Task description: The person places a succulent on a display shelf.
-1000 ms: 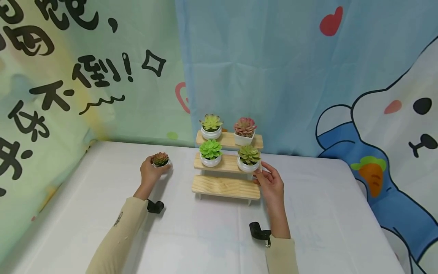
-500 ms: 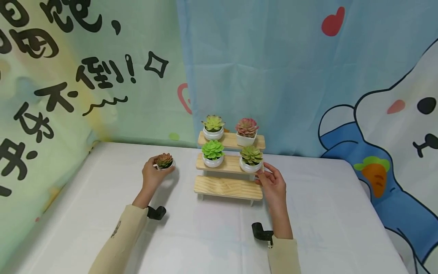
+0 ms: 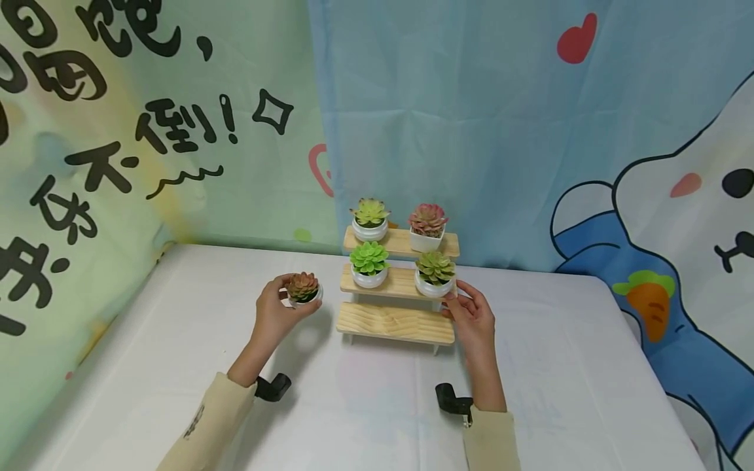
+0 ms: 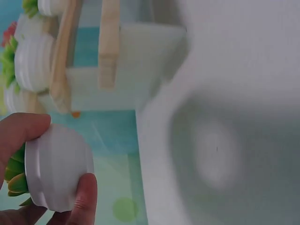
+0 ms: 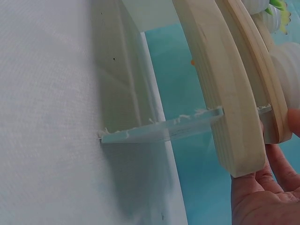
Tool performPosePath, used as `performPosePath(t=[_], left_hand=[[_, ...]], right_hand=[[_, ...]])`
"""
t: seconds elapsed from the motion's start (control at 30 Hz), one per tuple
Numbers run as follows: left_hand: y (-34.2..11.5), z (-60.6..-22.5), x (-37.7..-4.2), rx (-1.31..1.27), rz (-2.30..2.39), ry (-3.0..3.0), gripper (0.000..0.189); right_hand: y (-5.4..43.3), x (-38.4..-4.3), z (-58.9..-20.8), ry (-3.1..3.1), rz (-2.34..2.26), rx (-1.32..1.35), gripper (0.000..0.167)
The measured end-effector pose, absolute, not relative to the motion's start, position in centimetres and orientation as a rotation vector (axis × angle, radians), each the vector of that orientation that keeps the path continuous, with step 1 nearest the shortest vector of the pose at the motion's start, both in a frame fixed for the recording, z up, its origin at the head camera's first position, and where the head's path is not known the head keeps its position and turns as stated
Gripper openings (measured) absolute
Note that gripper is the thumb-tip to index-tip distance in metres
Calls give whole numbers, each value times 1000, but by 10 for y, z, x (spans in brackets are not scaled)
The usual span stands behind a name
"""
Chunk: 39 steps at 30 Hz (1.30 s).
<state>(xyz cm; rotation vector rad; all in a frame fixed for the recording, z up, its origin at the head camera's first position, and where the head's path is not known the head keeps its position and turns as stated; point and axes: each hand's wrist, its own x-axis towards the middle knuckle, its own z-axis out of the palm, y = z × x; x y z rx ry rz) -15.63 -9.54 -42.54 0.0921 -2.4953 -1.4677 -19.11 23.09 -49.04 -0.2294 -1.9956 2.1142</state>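
My left hand (image 3: 279,313) holds a small potted succulent (image 3: 303,288) with reddish-brown leaves, left of a three-tier wooden plant stand (image 3: 396,322). In the left wrist view, thumb and fingers curl round its white pot (image 4: 61,164), which is raised above the tablecloth. My right hand (image 3: 473,320) grips the right end of the stand's middle shelf, thumb by the pot of an olive-green succulent (image 3: 434,268). The right wrist view has the fingers (image 5: 281,171) under that shelf. A bright green succulent (image 3: 369,258) shares the middle tier; the lowest board carries nothing.
On the top tier stand a yellow-green succulent (image 3: 370,212) and a pink one (image 3: 428,219) in a square pot. Clear supports (image 5: 164,129) bear the boards. A white cloth covers the table (image 3: 365,412), and a printed curtain (image 3: 471,131) hangs close behind.
My left hand has carried the reddish succulent to the right, nearer the stand. The right hand keeps its place on the shelf end. The head view has shifted slightly.
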Motion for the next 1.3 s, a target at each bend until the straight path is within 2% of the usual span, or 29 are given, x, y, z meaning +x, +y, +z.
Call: performPosePath(t=[0.33,0.5,0.73,1.3], left_hand=[[-72,-424,-137,-111,-1514,-2485,62],[-56,-422,-132,-225,-1531,-2481,61],[-32,-421,-131,-337,-1566,-2512,60],[15,-425,-144,-565,-1550,-2543,56]], right_hand=[[232,-195,-497,-1977,2111,-261,64],[229,-186,-482,-2000,2109,-252,68],[217,-167,-442,-2005,2139,-292,45],[216,-166,-438,-2023,2146,-302,42]])
